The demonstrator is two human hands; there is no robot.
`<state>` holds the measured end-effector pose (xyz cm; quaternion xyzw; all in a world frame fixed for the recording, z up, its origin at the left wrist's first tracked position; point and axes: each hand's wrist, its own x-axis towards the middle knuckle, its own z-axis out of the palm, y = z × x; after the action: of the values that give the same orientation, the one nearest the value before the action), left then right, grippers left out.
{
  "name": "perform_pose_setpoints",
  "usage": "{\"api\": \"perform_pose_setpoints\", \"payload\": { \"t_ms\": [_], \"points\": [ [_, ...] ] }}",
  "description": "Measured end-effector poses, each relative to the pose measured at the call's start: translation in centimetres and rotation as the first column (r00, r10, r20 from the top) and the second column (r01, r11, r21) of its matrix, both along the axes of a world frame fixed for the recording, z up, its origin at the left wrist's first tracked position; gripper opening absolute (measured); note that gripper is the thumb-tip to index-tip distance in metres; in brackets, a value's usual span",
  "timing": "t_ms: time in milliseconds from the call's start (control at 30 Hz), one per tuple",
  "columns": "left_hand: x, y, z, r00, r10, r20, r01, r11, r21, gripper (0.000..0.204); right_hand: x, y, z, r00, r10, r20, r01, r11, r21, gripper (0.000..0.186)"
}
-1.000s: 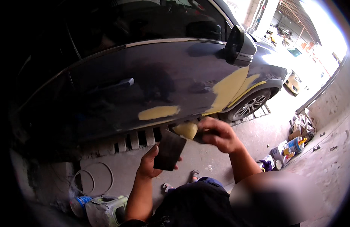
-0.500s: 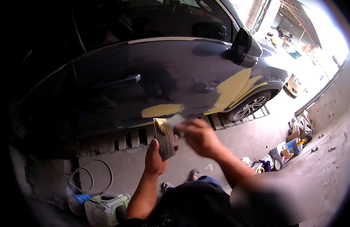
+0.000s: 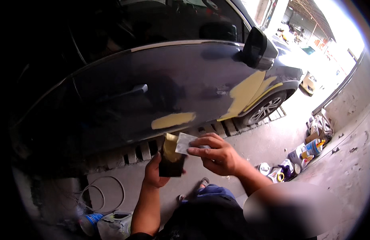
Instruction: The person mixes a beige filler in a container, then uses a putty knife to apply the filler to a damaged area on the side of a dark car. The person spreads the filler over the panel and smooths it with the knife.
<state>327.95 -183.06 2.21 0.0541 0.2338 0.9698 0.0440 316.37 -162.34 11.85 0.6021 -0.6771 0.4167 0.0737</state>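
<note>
My left hand (image 3: 154,174) grips a dark rectangular putty board (image 3: 171,169) from its left side, low in front of the car door. Yellow putty (image 3: 171,150) coats the board's upper half. Between the fingers and thumb of my right hand (image 3: 222,155) is a pale, flat putty spreader (image 3: 185,143), its blade against the putty's right side. Just beyond the board, the dark car door (image 3: 117,104) carries an oblong yellow filler patch (image 3: 173,120) near its bottom. A larger filler patch (image 3: 244,94) covers the area toward the front wheel.
A side mirror (image 3: 258,50) juts out above the larger patch. Slotted blocks (image 3: 139,154) line the floor below the door. A coiled hose (image 3: 121,190) and blue bucket (image 3: 89,223) lie at lower left. Cans (image 3: 297,157) and bags stand along the right wall (image 3: 347,100).
My right hand has come down, and the spreader now meets the putty. The board is tilted differently and sits slightly lower, with putty spread farther down its face.
</note>
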Motion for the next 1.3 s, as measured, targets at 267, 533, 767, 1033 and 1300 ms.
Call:
{"api": "perform_pose_setpoints", "payload": {
  "t_ms": [267,533,767,1033,1300],
  "points": [
    [-3.7,0.8,1.0,0.960,-0.259,-0.107,0.278,0.928,0.249,0.067,-8.0,-0.4,-1.9,0.994,0.111,0.017,-0.112,0.993,0.048,0.053],
    [-9.3,2.3,3.8,0.940,0.335,-0.062,-0.335,0.872,-0.357,0.082,-7.3,1.3,-8.3,0.263,0.076,0.962,-0.138,0.990,-0.041,0.046],
    [-12.1,0.1,1.2,0.921,0.203,-0.334,-0.386,0.343,-0.856,0.069,-11.6,-1.9,-5.4,0.142,0.240,0.960,-0.001,0.970,-0.243,0.046],
    [-13.1,-8.1,-0.3,0.883,-0.465,-0.059,0.469,0.873,0.138,0.065,-10.0,-5.5,0.4,0.912,0.192,0.364,-0.179,0.981,-0.069,0.041],
    [-12.6,-13.5,-1.0,0.726,-0.686,-0.042,0.673,0.697,0.247,0.067,-5.0,-8.9,-2.3,0.902,-0.408,0.140,0.325,0.856,0.401,0.043]
  ]
}}
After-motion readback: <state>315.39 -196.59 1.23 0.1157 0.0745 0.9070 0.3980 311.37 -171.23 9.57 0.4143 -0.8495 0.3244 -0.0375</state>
